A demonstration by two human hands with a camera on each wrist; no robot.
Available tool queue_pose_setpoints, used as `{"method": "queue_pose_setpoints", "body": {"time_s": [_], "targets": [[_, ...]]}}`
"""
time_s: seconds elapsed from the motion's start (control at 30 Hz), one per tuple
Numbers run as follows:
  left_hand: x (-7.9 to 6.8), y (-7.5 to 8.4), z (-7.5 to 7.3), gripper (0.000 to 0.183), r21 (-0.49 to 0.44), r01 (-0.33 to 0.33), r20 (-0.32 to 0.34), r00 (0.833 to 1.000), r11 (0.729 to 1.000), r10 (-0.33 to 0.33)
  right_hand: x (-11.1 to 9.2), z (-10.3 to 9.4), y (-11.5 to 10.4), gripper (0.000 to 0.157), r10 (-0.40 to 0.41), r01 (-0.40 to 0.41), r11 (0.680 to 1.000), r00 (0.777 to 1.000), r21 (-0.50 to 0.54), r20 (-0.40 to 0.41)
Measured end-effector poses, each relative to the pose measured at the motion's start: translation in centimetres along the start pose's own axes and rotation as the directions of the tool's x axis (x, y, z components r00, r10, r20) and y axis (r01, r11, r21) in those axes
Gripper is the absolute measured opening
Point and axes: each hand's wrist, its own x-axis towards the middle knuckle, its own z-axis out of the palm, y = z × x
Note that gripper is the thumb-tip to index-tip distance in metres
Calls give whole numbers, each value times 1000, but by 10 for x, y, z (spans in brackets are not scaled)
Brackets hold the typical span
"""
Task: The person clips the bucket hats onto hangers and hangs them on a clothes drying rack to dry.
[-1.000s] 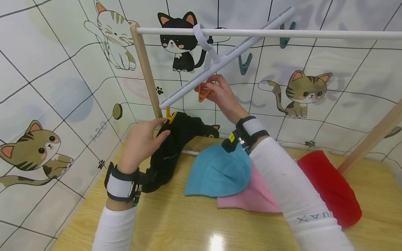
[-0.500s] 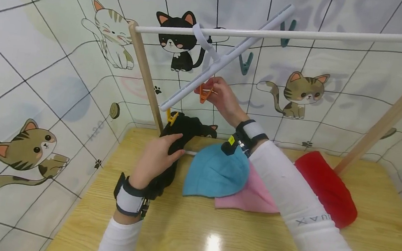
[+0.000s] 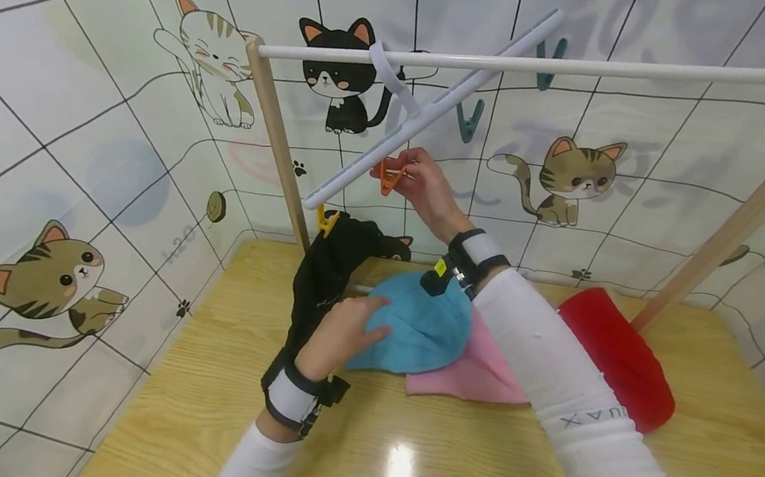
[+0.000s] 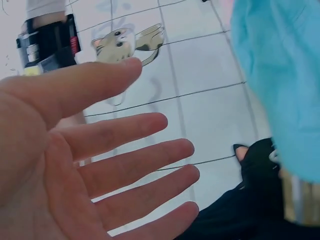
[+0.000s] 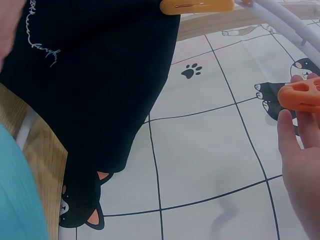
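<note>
My right hand (image 3: 427, 188) pinches an orange clothespin (image 3: 389, 182) just under the pale hanger (image 3: 432, 110). In the right wrist view, fingers grip that clothespin (image 5: 302, 96) at the right edge. From the hanger's near end, a yellow clothespin (image 3: 328, 222) holds up a black cloth item (image 3: 322, 271) with white script. My left hand (image 3: 342, 332) reaches over the left edge of a soft blue hat (image 3: 422, 326), beside the black cloth. Its fingers are spread and hold nothing in the left wrist view, with the blue hat (image 4: 285, 85) to their right.
The hanger hooks over a white rod (image 3: 621, 67) between wooden posts (image 3: 746, 221). Two green clothespins (image 3: 468, 120) are further back by the hanger's far half. A pink hat (image 3: 474, 371) lies partly beneath the blue one; a red cloth item (image 3: 617, 356) lies right on the wooden table (image 3: 469, 469).
My left hand has left the yellow clothespin and moved right and down, past the black cloth to the blue hat. The right hand stays at the orange clothespin.
</note>
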Motion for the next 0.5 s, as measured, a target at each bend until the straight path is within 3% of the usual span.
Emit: {"method": "queue_pose_setpoints", "body": {"time_s": [0.2, 0.4, 0.5], "targets": [[8, -6, 28, 37, -59, -9, 63, 998, 998, 13, -1, 0, -1, 17, -4, 4, 1000, 1000, 15, 11], [18, -6, 58, 34, -61, -46, 79, 996, 997, 51, -1, -2, -1, 16, 0, 0, 1000, 1000, -1, 6], [22, -3, 72, 33, -73, -28, 99, 994, 997, 35, -1, -4, -2, 16, 4, -4, 1000, 1000, -14, 4]]}}
